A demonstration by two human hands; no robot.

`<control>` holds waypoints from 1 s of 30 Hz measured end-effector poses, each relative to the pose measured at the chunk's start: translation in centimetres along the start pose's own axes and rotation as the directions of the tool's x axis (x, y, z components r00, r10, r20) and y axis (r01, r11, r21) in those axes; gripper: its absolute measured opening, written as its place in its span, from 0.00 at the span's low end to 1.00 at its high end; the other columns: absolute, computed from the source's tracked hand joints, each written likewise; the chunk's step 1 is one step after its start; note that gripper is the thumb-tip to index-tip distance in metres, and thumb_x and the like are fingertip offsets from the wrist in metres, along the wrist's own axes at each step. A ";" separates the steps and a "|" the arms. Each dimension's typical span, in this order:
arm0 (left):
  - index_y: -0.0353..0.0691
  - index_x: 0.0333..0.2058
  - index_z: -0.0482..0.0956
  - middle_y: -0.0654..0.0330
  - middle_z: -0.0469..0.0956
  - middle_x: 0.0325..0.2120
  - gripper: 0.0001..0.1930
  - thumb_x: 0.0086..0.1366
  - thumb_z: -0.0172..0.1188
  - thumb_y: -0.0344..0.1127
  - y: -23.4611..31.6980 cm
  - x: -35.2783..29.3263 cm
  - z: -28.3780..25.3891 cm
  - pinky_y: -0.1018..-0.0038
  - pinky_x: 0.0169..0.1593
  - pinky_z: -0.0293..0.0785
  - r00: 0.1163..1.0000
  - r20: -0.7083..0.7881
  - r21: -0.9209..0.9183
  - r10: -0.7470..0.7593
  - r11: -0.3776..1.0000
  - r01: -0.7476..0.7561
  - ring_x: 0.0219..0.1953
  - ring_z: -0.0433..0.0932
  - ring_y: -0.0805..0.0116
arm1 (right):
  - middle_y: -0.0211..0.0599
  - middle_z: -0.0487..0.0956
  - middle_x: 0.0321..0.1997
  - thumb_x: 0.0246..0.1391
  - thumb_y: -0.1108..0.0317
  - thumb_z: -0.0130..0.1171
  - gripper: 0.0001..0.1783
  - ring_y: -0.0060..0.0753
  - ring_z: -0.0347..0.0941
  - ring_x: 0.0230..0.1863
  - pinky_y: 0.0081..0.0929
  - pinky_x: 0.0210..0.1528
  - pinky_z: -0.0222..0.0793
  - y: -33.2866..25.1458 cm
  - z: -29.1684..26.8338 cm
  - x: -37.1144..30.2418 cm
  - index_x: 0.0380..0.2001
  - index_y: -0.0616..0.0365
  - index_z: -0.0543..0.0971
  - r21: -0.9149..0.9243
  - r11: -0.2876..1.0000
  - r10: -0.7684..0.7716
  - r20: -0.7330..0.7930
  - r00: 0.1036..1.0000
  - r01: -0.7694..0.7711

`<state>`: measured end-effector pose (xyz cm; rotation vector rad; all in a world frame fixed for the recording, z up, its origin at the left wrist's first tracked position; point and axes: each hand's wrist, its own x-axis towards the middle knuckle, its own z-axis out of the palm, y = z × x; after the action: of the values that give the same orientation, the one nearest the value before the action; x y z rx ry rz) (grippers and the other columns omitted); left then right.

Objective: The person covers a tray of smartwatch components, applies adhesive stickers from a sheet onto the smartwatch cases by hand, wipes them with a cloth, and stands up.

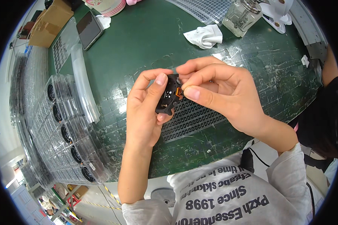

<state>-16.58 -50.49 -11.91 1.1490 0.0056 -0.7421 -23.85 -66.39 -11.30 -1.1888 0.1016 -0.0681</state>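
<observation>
Above the green bench [146, 41], the left hand [144, 112] and right hand [221, 95] both pinch one small black part [169, 93], near one glass jar [242, 15] and two crumpled white wipes [204, 36].

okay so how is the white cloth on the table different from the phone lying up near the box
The crumpled white cloth is soft, pale and bunched into folds; the phone is flat, rigid and dark, with its screen off. The cloth lies toward the right of the green mat, beside a clear glass dispenser bottle; the phone lies at the left, near a cardboard box. Both rest on the mat, beyond the hands, untouched.
</observation>
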 end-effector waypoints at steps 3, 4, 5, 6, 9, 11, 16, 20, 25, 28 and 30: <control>0.34 0.44 0.72 0.65 0.72 0.24 0.11 0.72 0.50 0.37 0.0 0.0 0.0 0.89 0.13 0.50 1.000 -0.015 0.014 -0.003 1.000 0.003 0.12 0.56 0.88 | 0.45 0.71 0.54 0.56 0.77 0.60 0.07 0.28 0.74 0.49 0.26 0.54 0.72 0.0 0.1 0.0 0.38 0.70 0.80 -0.019 1.000 -0.006 -0.002 1.000 0.006; 0.34 0.44 0.72 0.65 0.72 0.24 0.11 0.72 0.50 0.37 0.0 0.0 0.0 0.89 0.13 0.50 1.000 -0.017 0.013 -0.004 1.000 0.004 0.12 0.56 0.88 | 0.45 0.71 0.54 0.56 0.77 0.60 0.07 0.28 0.74 0.49 0.26 0.54 0.72 0.0 0.1 0.0 0.38 0.70 0.80 -0.018 1.000 -0.004 -0.002 1.000 0.004; 0.34 0.44 0.73 0.65 0.72 0.25 0.11 0.72 0.50 0.37 0.0 0.0 -0.1 0.89 0.13 0.50 1.000 -0.016 0.016 -0.002 1.000 0.003 0.12 0.57 0.88 | 0.45 0.71 0.54 0.56 0.77 0.60 0.07 0.28 0.74 0.49 0.26 0.55 0.72 0.1 0.1 0.0 0.38 0.70 0.79 -0.015 1.000 -0.002 -0.003 1.000 0.002; 0.34 0.44 0.73 0.65 0.72 0.25 0.11 0.72 0.50 0.37 0.0 0.0 -0.1 0.89 0.13 0.50 1.000 -0.016 0.020 -0.001 1.000 0.001 0.12 0.57 0.88 | 0.45 0.71 0.54 0.56 0.78 0.60 0.07 0.28 0.74 0.49 0.26 0.55 0.72 0.1 0.1 0.0 0.38 0.70 0.79 -0.011 1.000 0.000 -0.004 1.000 0.000; 0.34 0.44 0.73 0.65 0.73 0.25 0.11 0.72 0.50 0.37 0.1 -0.1 0.0 0.89 0.13 0.51 1.000 -0.017 0.017 0.002 1.000 -0.002 0.12 0.57 0.88 | 0.44 0.71 0.54 0.56 0.78 0.60 0.07 0.29 0.74 0.50 0.26 0.55 0.72 0.1 0.2 -0.1 0.38 0.70 0.79 -0.019 1.000 -0.009 -0.003 1.000 0.009; 0.34 0.44 0.73 0.65 0.73 0.25 0.11 0.72 0.50 0.36 0.0 -0.1 0.1 0.89 0.13 0.51 1.000 -0.023 0.014 0.000 1.000 0.000 0.12 0.58 0.88 | 0.44 0.71 0.54 0.56 0.78 0.60 0.07 0.30 0.73 0.51 0.27 0.56 0.72 0.1 0.2 -0.1 0.38 0.70 0.79 -0.018 1.000 -0.006 -0.009 1.000 0.006; 0.34 0.44 0.73 0.64 0.73 0.25 0.11 0.72 0.50 0.36 -0.1 0.1 0.1 0.89 0.12 0.51 0.999 -0.039 0.004 -0.011 1.000 0.011 0.12 0.58 0.88 | 0.43 0.71 0.55 0.55 0.78 0.60 0.07 0.31 0.71 0.54 0.29 0.57 0.72 0.3 0.2 0.0 0.38 0.70 0.79 -0.023 1.000 0.002 -0.028 1.000 -0.003; 0.34 0.43 0.73 0.64 0.74 0.26 0.11 0.71 0.50 0.36 -0.1 0.0 0.2 0.89 0.12 0.51 0.999 -0.046 -0.002 -0.011 1.000 0.010 0.12 0.58 0.88 | 0.43 0.71 0.55 0.55 0.78 0.60 0.07 0.31 0.71 0.54 0.29 0.58 0.71 0.3 0.3 0.0 0.38 0.69 0.79 -0.021 1.000 -0.003 -0.033 0.999 0.003; 0.34 0.43 0.73 0.63 0.74 0.26 0.11 0.71 0.50 0.36 0.0 0.0 0.2 0.89 0.12 0.51 0.999 -0.043 -0.007 -0.010 1.000 0.009 0.12 0.58 0.88 | 0.43 0.71 0.54 0.55 0.78 0.60 0.07 0.30 0.72 0.53 0.28 0.58 0.71 0.5 0.3 0.0 0.38 0.69 0.79 -0.008 1.000 -0.013 -0.032 0.999 0.013; 0.33 0.43 0.73 0.63 0.74 0.26 0.11 0.71 0.50 0.36 -0.1 0.1 0.2 0.89 0.12 0.51 0.999 -0.050 -0.003 -0.011 1.000 0.011 0.12 0.58 0.88 | 0.43 0.71 0.54 0.55 0.78 0.60 0.07 0.30 0.72 0.53 0.28 0.57 0.71 0.5 0.3 -0.1 0.38 0.69 0.79 -0.013 1.000 -0.010 -0.039 0.999 0.010; 0.33 0.43 0.73 0.63 0.74 0.25 0.11 0.71 0.50 0.36 -0.1 0.1 0.1 0.89 0.12 0.51 0.999 -0.044 -0.005 -0.005 1.000 0.005 0.12 0.58 0.88 | 0.43 0.71 0.54 0.55 0.78 0.60 0.07 0.29 0.72 0.53 0.28 0.57 0.71 0.4 0.3 -0.1 0.38 0.69 0.79 -0.010 1.000 -0.001 -0.040 0.999 0.000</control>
<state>-16.64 -50.67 -11.99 1.1612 0.0472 -0.7211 -23.87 -65.99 -11.57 -1.1977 0.1367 -0.0918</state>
